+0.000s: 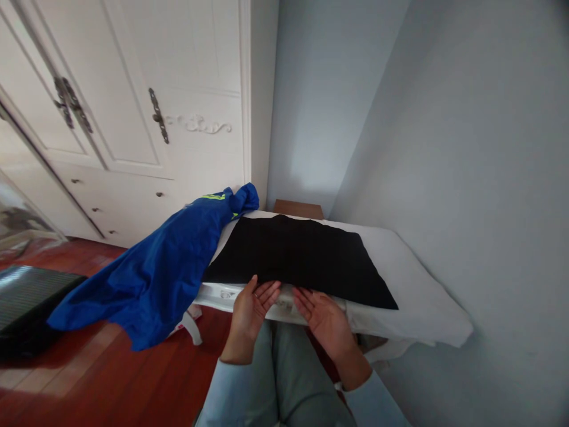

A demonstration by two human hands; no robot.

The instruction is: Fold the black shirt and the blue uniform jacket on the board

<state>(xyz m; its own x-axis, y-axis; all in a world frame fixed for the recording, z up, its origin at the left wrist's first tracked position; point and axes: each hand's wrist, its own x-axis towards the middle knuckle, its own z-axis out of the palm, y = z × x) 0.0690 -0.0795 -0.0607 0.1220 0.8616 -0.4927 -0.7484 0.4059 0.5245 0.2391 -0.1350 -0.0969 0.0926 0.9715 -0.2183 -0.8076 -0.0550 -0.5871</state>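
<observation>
At six o'clock, the left hand (249,309) and right hand (328,325) are lying palm-up, fingers extended, clamping nothing visible. At twelve from them, the black cloth (302,252) is lying on the white cover (413,284); smoothing evenly should avoid creases. Toward ten, the blue garment (164,267) is hanging.

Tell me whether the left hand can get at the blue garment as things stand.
Probably yes: the left hand looks empty, and nothing visible blocks its way to the nearby blue garment.
</observation>
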